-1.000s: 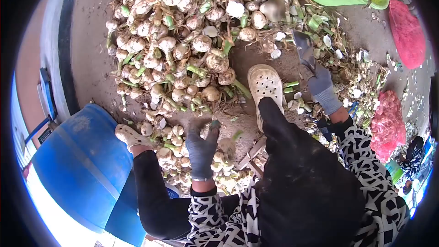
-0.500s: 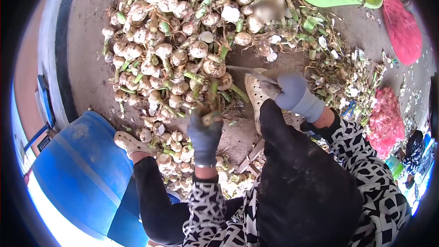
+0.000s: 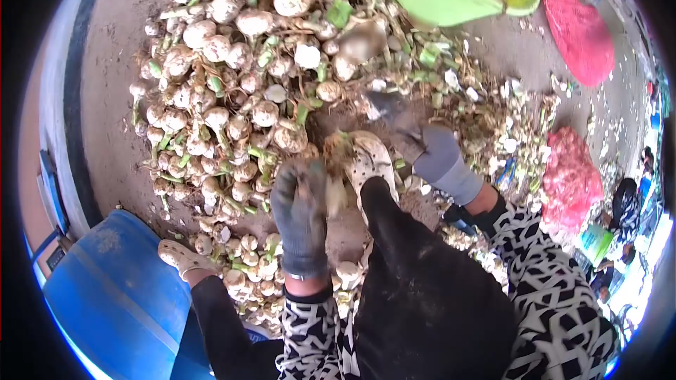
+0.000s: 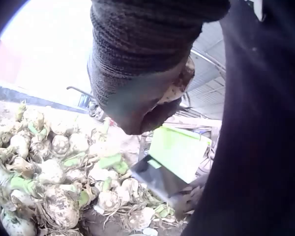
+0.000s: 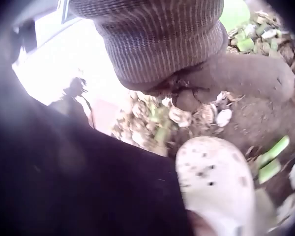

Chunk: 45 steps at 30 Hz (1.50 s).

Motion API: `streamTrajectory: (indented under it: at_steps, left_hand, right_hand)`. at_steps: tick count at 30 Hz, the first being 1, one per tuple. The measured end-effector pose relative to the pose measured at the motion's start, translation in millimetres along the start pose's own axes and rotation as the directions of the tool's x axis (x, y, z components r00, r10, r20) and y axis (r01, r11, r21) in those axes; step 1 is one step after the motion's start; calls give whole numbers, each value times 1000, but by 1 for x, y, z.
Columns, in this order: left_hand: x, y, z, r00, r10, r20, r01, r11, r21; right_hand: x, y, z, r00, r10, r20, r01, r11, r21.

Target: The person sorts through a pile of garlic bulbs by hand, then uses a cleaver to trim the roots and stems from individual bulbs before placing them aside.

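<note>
Head, bulb (image 3: 336, 195): blurred, just left of the clog (image 3: 371, 162), nearer the left hand (image 3: 299, 214); long axis unclear.
Head, knife (image 3: 387, 105): beyond the clog's toe, gripped by the right hand (image 3: 438, 158).
Left wrist, bulb: within the left hand's curled fingers, knife apart.
Right wrist, right hand: near the clog, grip unclear.

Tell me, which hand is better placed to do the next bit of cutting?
Probably the right hand: it grips the blade. The left hand, beside the big pile, holds a bulb, so it seems better suited to steadying.
</note>
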<state>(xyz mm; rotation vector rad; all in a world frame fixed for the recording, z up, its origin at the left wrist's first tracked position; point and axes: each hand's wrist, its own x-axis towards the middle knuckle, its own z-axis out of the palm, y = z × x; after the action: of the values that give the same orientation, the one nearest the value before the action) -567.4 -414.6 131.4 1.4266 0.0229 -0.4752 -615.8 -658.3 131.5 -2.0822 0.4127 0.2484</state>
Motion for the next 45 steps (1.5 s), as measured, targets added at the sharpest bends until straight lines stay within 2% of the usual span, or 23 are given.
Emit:
streamTrajectory:
  at_steps: [1,2,4,5,6,7,8,10,14,16,17,19,21,23,25,29,34,37,39,40,41,43,45]
  left_hand:
    - [14,13,-5,975,64,212,-205,628,751]
    - [21,18,2,967,63,248,-227,653,722]
    - [22,28,15,961,51,270,-232,679,697]
    - [23,35,22,968,6,252,-100,927,361]
    - [22,41,28,966,-40,255,53,998,-44]
    - [19,47,33,968,-34,248,45,998,-42]
    - [14,52,37,984,-48,174,68,992,-106]
    - [8,46,36,998,-54,27,54,998,19]
    - [6,31,24,999,-52,-15,54,993,102]
    - [10,21,13,1000,11,-5,-10,964,264]
    - [11,21,10,997,75,12,-73,905,418]
    - [13,28,10,995,100,-16,-86,920,383]
    - [16,42,12,999,-32,17,32,999,16]
    - [12,35,7,986,-137,95,134,990,33]
    - [7,23,1,986,-17,165,-41,938,344]
    - [2,28,7,993,-94,73,74,969,237]
    - [-8,27,10,995,-92,39,82,977,199]
    - [-17,41,20,963,-267,-22,268,963,34]
    - [-23,39,16,972,-236,-2,227,934,277]
    - [-25,46,20,883,-462,-85,467,883,49]
    - [-31,38,18,881,-464,-89,469,882,48]
    - [-49,21,8,941,-108,320,168,972,-165]
    - [-46,69,15,969,-96,227,77,993,92]
  right_hand:
    - [0,-12,-5,992,-93,-85,109,972,209]
    - [11,-21,-3,991,-97,-96,116,971,209]
    - [26,-41,9,800,-559,-217,599,759,254]
    - [26,-43,8,798,-563,-215,603,755,258]
    - [26,-44,6,948,-317,7,290,876,386]
    - [29,-45,5,965,-53,256,-63,903,424]
    - [37,-33,21,971,-29,237,-167,625,763]
    - [34,-37,24,951,74,300,-284,588,758]
    - [32,-45,13,927,50,372,-276,762,585]
    - [30,-46,5,930,-163,330,31,928,372]
    - [29,-46,3,930,-163,329,31,928,371]
    - [26,-48,-2,905,-400,146,367,907,208]
    - [21,-58,-10,901,-406,152,385,910,152]
    - [19,-59,-12,837,-469,281,528,826,-195]
    - [17,-61,-13,827,-473,304,553,783,-286]
    - [14,-68,-15,743,-607,281,667,643,-375]
    - [10,-67,-12,732,-621,281,677,614,-405]
    - [10,-57,-3,735,-631,250,670,617,-413]
    - [10,-49,5,749,-622,229,654,636,-411]
    - [11,-45,8,814,-494,307,581,677,-452]
    - [13,-38,14,859,-351,372,504,704,-500]
    - [53,59,36,905,-103,413,338,762,-552]
    - [46,70,27,987,-104,125,146,904,-401]
